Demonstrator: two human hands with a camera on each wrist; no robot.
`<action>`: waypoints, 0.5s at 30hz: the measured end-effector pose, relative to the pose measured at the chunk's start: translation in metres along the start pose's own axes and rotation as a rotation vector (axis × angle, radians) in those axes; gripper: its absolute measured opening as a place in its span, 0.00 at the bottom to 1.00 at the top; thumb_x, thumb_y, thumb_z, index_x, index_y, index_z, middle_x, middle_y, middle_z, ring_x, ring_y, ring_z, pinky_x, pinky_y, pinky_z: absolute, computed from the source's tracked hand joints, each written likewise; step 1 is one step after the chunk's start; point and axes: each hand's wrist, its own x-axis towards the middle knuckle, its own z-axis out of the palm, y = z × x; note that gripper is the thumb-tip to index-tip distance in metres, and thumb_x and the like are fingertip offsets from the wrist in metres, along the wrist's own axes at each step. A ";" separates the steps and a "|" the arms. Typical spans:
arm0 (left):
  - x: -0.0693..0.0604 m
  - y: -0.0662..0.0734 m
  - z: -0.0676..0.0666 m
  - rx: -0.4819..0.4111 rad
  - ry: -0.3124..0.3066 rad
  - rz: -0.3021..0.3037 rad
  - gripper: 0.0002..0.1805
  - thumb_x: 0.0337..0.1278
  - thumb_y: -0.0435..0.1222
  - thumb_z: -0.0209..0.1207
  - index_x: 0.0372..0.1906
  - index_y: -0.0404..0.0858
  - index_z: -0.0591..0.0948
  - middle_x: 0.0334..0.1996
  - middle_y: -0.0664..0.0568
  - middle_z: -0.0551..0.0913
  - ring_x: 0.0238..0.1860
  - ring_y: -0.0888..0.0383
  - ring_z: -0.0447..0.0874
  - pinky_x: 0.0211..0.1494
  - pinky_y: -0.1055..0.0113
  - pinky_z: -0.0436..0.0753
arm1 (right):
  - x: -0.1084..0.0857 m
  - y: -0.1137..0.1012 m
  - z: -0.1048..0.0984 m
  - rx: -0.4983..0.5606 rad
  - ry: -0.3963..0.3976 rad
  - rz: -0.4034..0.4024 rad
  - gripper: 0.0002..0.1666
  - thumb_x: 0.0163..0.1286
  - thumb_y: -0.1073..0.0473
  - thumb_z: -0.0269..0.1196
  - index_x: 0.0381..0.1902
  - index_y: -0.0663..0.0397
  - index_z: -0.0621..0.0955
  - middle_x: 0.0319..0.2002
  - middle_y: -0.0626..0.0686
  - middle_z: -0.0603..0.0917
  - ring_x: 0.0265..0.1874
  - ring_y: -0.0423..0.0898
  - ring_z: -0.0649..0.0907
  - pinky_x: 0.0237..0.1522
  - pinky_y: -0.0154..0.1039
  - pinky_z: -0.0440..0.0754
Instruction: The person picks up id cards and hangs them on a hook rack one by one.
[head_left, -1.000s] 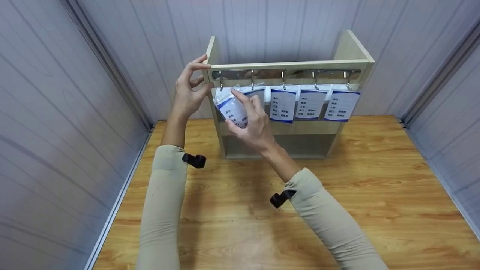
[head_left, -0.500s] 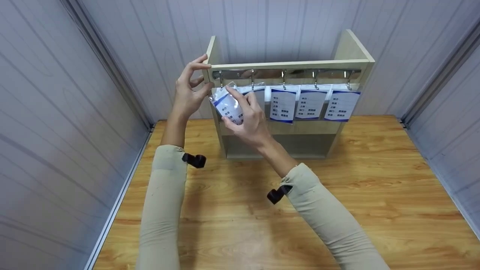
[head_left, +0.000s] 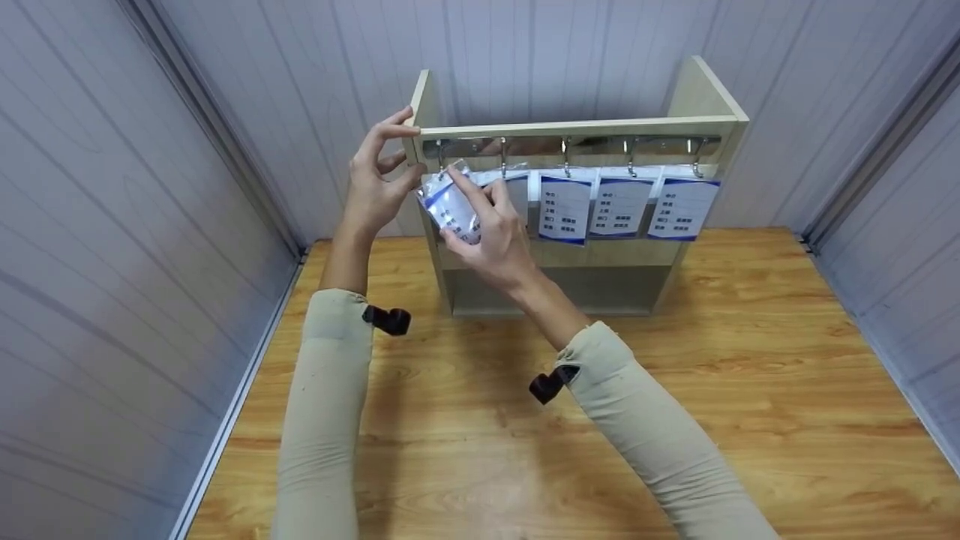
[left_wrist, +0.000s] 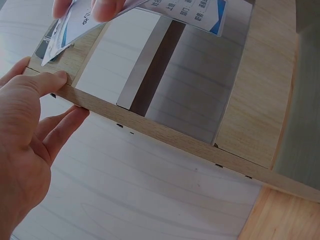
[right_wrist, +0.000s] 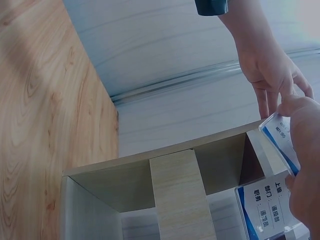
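My right hand (head_left: 499,236) pinches a name badge (head_left: 450,206) in a clear plastic sleeve, with a white card and blue trim. The badge is tilted, its top edge at the leftmost hook (head_left: 441,154); whether the hook passes through its slot cannot be made out. My left hand (head_left: 379,180) grips the left side panel of a pale wooden shelf (head_left: 585,129), thumb in front and fingers on the outer side, as the left wrist view also shows. Fingers cover the lower right of the held badge. Behind them a second badge (head_left: 517,193) hangs partly hidden.
A shiny metal strip (head_left: 600,148) with several hooks runs across the shelf front. More badges, such as one at the right end (head_left: 684,210), hang there. The shelf stands on a wood-grain floor (head_left: 465,450) between pale panel walls (head_left: 97,225).
My right hand has carried the badge a little up and to the left, bringing its top edge to the leftmost hook. My left hand has kept its hold on the side panel.
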 end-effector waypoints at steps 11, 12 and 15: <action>0.003 0.003 -0.001 -0.018 -0.008 -0.046 0.23 0.64 0.17 0.64 0.63 0.29 0.82 0.82 0.40 0.77 0.84 0.40 0.75 0.82 0.43 0.85 | 0.002 -0.007 0.003 -0.025 -0.001 0.079 0.50 0.70 0.60 0.78 0.87 0.48 0.72 0.55 0.64 0.75 0.48 0.55 0.84 0.50 0.47 0.95; 0.003 0.003 -0.001 -0.014 -0.010 -0.048 0.23 0.64 0.17 0.64 0.63 0.29 0.82 0.82 0.40 0.77 0.85 0.41 0.75 0.82 0.42 0.84 | 0.002 -0.008 0.004 -0.025 0.001 0.083 0.49 0.70 0.60 0.78 0.87 0.48 0.72 0.55 0.65 0.75 0.48 0.56 0.84 0.51 0.47 0.95; 0.003 0.003 -0.003 -0.010 -0.012 -0.055 0.23 0.64 0.18 0.64 0.63 0.29 0.82 0.82 0.40 0.77 0.85 0.41 0.74 0.82 0.42 0.84 | 0.003 -0.009 0.006 -0.030 0.001 0.100 0.50 0.71 0.60 0.78 0.87 0.48 0.72 0.56 0.65 0.75 0.48 0.57 0.85 0.51 0.47 0.96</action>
